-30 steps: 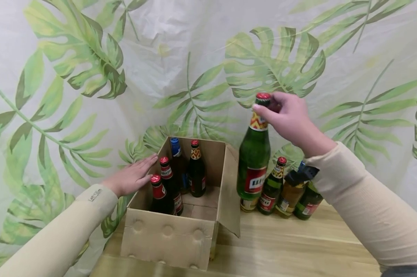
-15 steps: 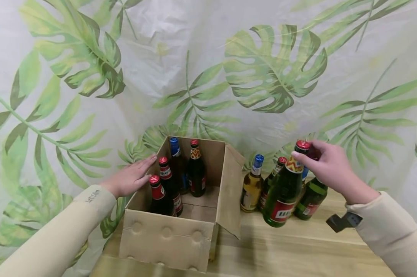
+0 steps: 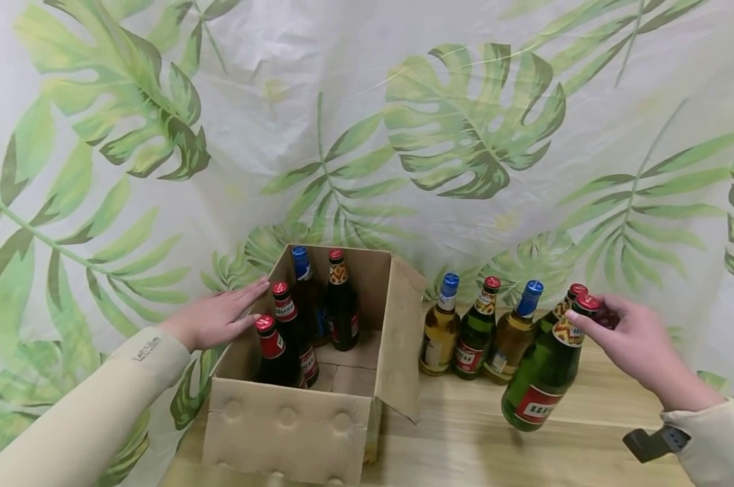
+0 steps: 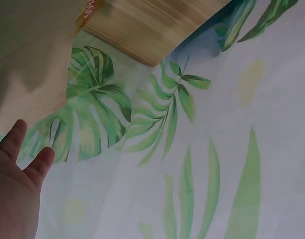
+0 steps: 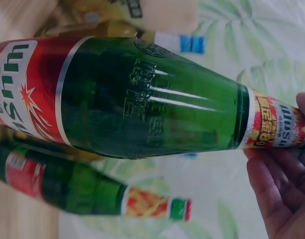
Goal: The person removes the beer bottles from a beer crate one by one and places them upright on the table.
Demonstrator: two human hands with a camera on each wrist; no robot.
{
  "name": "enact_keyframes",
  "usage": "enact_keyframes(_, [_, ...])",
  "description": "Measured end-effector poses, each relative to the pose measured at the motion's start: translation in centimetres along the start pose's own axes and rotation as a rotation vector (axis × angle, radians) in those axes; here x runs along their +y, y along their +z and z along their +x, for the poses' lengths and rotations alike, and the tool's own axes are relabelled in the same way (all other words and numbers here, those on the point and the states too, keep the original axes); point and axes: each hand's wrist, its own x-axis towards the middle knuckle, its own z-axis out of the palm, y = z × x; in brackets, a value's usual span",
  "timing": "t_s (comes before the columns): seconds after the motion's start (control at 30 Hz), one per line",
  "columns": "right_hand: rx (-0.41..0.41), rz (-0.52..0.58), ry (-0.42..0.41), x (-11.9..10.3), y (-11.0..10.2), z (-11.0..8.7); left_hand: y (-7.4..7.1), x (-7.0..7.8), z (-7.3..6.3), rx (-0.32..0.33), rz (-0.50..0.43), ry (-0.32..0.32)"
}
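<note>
My right hand [image 3: 637,341] pinches the neck of a green beer bottle [image 3: 543,379], which tilts over the right part of the table. In the right wrist view the same green bottle [image 5: 157,99] fills the middle, thumb and fingers round its patterned neck label. Behind it stands another green bottle [image 5: 77,184]. My left hand [image 3: 217,321] lies with straight fingers along the left rim of an open cardboard box [image 3: 287,433]. Inside the box stand several bottles, among them a red-capped bottle [image 3: 342,304] at the back. The left wrist view shows the left hand's fingers [image 4: 38,167] beside the cardboard.
Left of the held bottle, a row holds an amber blue-capped bottle [image 3: 440,331], a green bottle [image 3: 476,331] and a second amber bottle [image 3: 513,338]. A box flap [image 3: 400,345] sticks out toward them. A leaf-patterned sheet [image 3: 342,135] hangs behind the wooden table [image 3: 464,446].
My right hand has carried the green bottle right and down, from beside the box to the right end of the row. The left hand has stayed at the box rim.
</note>
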Motion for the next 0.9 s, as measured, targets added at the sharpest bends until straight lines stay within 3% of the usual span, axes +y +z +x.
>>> enact_keyframes(0.17, [0.007, -0.023, 0.059, 1.8, -0.6, -0.3, 0.1, -0.1, -0.3, 0.001, -0.016, 0.0])
enact_keyframes(0.5, [0.102, -0.135, 0.171, 4.9, -2.2, -1.0, 0.2, -1.2, -0.5, -0.019, -0.005, -0.024])
enact_keyframes(0.73, [0.125, -0.187, 0.22, 7.5, -3.1, -0.3, -0.4, -0.3, -0.6, -0.047, 0.004, -0.065])
enact_keyframes(0.9, [0.15, -0.185, 0.316, 9.7, -3.1, 0.1, 0.4, -0.5, -0.3, -0.02, 0.012, -0.056])
